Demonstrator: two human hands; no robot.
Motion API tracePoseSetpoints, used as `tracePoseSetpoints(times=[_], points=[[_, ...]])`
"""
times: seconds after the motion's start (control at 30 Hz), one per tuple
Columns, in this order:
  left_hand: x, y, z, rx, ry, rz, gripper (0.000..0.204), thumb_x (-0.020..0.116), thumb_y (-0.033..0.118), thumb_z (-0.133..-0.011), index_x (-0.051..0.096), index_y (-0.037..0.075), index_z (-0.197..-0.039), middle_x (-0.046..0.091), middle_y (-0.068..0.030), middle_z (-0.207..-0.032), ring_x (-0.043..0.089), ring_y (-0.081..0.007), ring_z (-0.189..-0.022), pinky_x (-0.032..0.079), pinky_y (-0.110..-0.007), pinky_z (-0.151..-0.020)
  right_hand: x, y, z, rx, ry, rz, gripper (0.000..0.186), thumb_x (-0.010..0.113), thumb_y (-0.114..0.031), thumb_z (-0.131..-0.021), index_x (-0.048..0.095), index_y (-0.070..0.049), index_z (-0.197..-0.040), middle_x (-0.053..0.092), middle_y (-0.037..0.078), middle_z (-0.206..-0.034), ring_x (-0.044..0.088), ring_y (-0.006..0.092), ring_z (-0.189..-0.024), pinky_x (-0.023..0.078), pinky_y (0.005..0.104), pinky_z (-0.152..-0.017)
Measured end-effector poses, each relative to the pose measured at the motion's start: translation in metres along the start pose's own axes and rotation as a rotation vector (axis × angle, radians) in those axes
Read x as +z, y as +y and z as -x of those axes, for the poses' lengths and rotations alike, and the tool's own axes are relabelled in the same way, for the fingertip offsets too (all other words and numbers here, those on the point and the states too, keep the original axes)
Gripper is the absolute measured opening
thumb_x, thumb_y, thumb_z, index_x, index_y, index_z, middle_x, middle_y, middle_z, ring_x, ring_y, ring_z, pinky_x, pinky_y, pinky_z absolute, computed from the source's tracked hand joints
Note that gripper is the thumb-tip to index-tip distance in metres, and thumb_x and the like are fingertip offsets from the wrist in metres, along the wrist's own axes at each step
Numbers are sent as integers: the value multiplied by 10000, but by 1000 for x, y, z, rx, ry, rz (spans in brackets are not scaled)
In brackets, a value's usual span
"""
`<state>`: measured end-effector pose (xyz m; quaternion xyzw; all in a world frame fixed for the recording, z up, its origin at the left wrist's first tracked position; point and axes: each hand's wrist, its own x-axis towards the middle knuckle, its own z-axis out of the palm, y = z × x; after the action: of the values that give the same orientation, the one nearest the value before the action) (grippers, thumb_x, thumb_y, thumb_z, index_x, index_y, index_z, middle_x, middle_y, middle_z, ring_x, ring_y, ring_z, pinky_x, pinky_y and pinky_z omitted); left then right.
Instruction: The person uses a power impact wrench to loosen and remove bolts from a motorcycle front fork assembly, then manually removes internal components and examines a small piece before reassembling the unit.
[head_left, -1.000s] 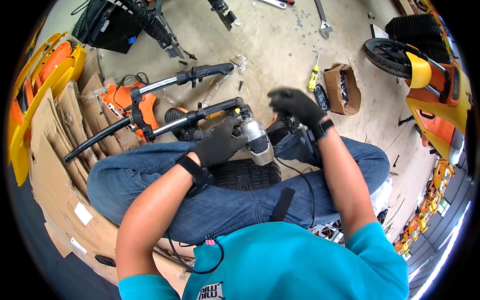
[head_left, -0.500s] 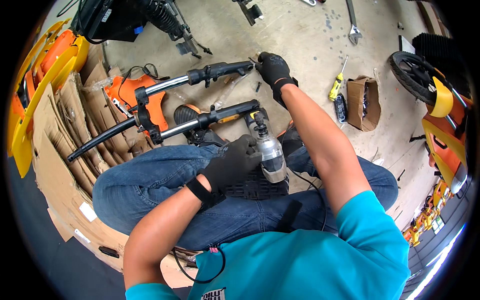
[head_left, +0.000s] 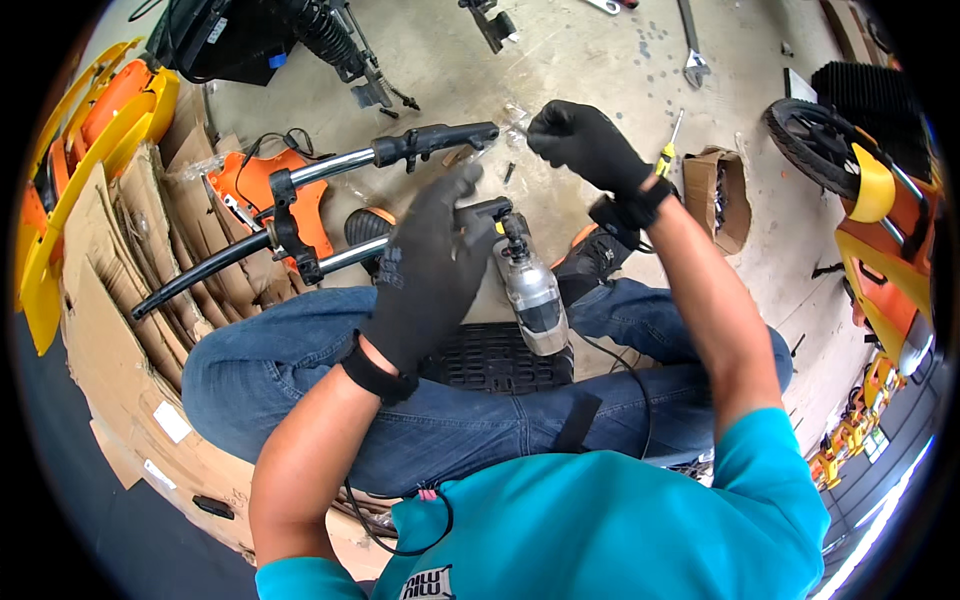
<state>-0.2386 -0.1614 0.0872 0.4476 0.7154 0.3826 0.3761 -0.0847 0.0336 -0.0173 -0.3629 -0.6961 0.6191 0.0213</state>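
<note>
A two-legged front fork (head_left: 340,165) with chrome tubes and black lower legs lies at an angle in front of me. My left hand (head_left: 425,270), in a black glove, is over its nearer leg with fingers stretched and apart. It hides part of that leg; whether it touches is unclear. My right hand (head_left: 585,150), also gloved, is closed in a pinch just right of the far leg's end. Something small and thin shows at its fingertips, too small to name. Between my legs a power tool (head_left: 537,300) with a clear grey cover stands tilted, its black nose pointing away.
An orange panel (head_left: 270,200) and stacked cardboard (head_left: 140,260) lie left. To the right are a yellow screwdriver (head_left: 667,155), an open carton (head_left: 715,195) and an adjustable wrench (head_left: 695,65). A wheel (head_left: 815,145) stands far right. A cable (head_left: 640,390) crosses my thigh.
My left hand has moved away from beside the power tool, forward over the fork's nearer leg, its fingers spreading. My right hand has shifted right, away from the far leg's end.
</note>
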Motion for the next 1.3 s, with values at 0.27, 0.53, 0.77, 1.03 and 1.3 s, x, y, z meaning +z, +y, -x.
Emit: tracePoseSetpoints(times=[0.27,0.53,0.77,1.03,1.3], points=[[-1,36,13,319,-140,-144,254,646,125,-887,658,6,-1111,682,-158,-1010,672,-307,-900,523,-359,-798,-3,-124,134,-143,-61,98,112,692,-66,-850,631,-14,-929,636,33,-778,559,66,-709,474,249,-650],[2,55,44,225,-264,76,244,702,149,-836,679,-7,-1022,683,-170,-937,674,-282,-821,515,-356,-736,27,-116,199,-31,98,-511,291,653,-20,-852,609,36,-1135,657,53,-1010,616,85,-902,514,231,-797],[0,65,45,-130,-511,171,315,670,86,-818,657,-52,-1101,697,-101,-890,627,-124,-786,508,-274,-733,35,-98,203,-43,72,-588,272,644,-43,-876,629,46,-1132,673,97,-1028,643,117,-897,542,263,-795],[18,44,41,186,-465,70,243,636,69,-854,657,-37,-1072,681,-171,-882,651,-227,-761,506,-346,-711,37,-82,204,-29,12,-584,248,654,-75,-884,644,32,-1108,669,79,-1037,630,110,-925,528,265,-831],[22,40,40,130,-486,64,311,634,85,-839,646,-44,-1122,691,-162,-988,660,-210,-846,514,-329,-789,45,-61,197,-232,47,-516,224,670,-55,-860,667,-5,-1079,664,78,-1049,624,129,-965,517,286,-864]])
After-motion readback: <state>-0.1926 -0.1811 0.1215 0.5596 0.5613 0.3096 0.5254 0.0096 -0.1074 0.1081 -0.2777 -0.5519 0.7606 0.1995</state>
